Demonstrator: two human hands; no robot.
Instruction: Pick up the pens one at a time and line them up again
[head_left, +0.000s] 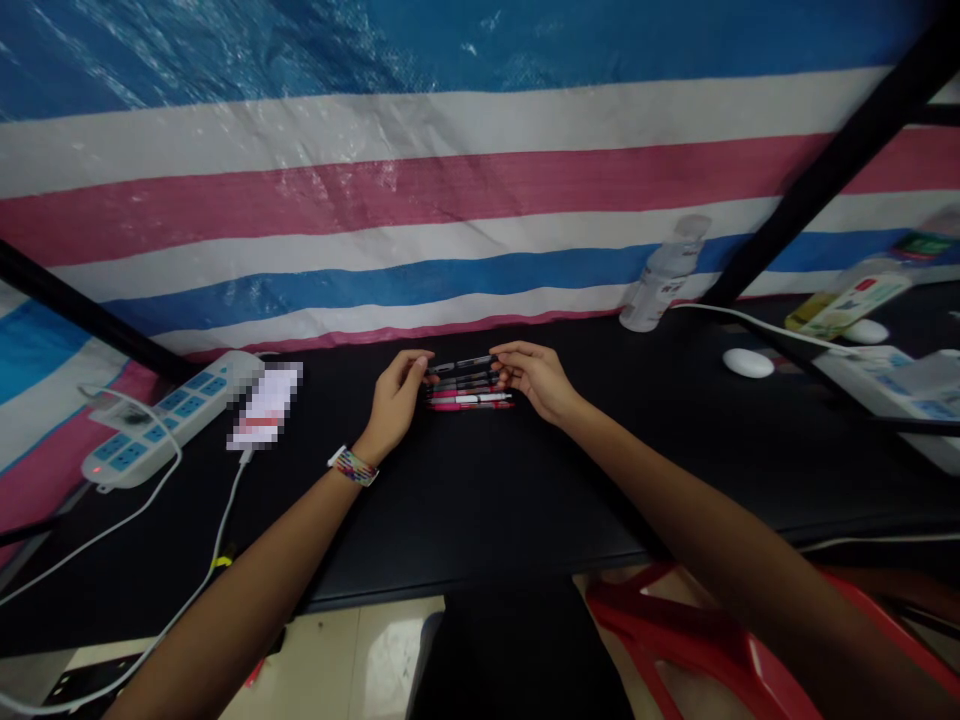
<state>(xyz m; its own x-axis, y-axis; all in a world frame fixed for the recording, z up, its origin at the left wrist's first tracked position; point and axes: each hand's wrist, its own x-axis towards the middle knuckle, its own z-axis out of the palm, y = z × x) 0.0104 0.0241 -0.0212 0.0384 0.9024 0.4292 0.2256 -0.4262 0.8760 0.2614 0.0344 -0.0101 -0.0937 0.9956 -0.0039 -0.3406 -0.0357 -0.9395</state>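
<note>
Several pens point(469, 401) lie side by side on the black tabletop point(480, 500), roughly parallel to its back edge; the nearest ones are pink, red and white, the farther ones dark. A dark pen point(463, 365) at the far side of the row is pinched at both ends. My left hand point(399, 392), with a colourful band at the wrist, has its thumb and fingers on the left end. At the right end are the fingertips of my right hand point(536, 378).
On the left are a power strip point(169, 420) with cables and a phone point(266, 405). A clear bottle point(665, 275), a white mouse point(748, 363) and another power strip point(885, 385) stand or lie on the right. Striped sheeting point(450, 190) hangs behind.
</note>
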